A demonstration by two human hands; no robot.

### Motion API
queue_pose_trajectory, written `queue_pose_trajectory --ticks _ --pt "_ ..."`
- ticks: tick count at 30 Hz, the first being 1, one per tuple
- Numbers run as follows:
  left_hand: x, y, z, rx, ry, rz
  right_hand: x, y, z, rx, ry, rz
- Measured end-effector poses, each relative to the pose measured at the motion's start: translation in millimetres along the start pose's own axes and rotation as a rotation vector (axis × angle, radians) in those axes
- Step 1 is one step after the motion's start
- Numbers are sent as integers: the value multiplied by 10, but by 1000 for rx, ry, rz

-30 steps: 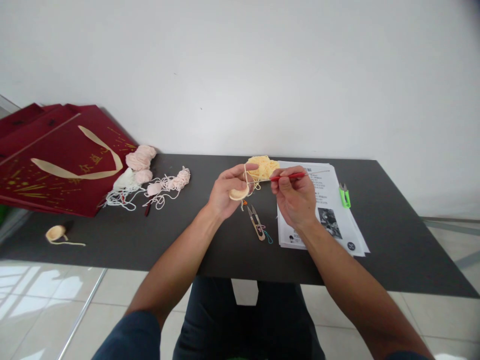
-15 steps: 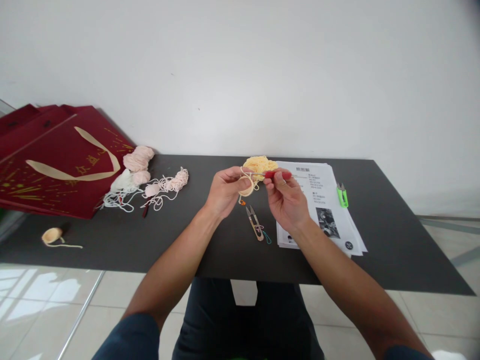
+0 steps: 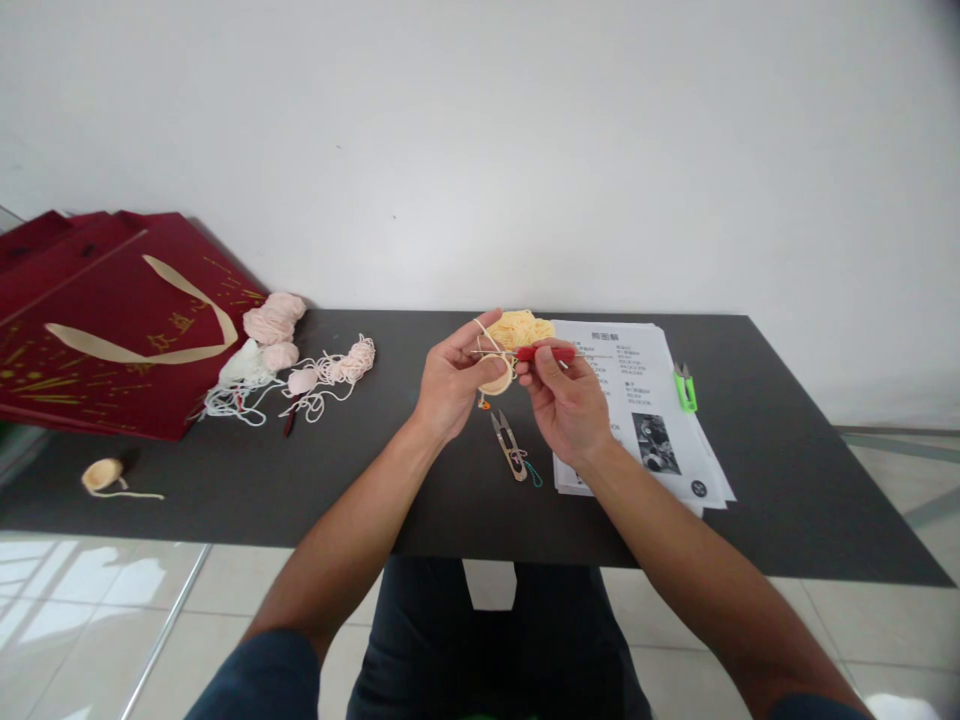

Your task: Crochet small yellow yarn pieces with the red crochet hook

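Over the dark tabletop, a disc is pinched by the left hand, a hook gripped by the right hand: shape formed, seemingly unfinished!

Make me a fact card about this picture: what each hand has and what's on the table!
Left hand: holds round cream yarn piece
Right hand: holds red-handled tool, likely a crochet hook
Behind hands: yellow yarn
On table: pale snips, green snips by printed sheets
Left side: red bags, pink yarn, white yarn
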State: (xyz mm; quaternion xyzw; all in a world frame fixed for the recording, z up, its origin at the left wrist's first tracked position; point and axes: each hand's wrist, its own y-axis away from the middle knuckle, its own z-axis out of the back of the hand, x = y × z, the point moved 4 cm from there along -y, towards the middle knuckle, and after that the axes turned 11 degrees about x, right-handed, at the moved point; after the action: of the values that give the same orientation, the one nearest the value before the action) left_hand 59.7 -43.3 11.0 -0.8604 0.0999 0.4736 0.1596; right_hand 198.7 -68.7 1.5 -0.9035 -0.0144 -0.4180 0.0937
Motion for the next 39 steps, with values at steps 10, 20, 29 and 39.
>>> queue_pose_trajectory --ticks 10,20,29,39 --pt "29 20 1 -11 -64 -2 -9 -15 24 6 15 11" --pt "32 32 8 -52 -148 -47 4 -24 20 -22 22 11" --pt "49 43 20 -88 -187 -79 0 -20 10 -31 34 7" --pt "-46 99 -43 -163 -378 -130 43 -8 34 -42 86 60"
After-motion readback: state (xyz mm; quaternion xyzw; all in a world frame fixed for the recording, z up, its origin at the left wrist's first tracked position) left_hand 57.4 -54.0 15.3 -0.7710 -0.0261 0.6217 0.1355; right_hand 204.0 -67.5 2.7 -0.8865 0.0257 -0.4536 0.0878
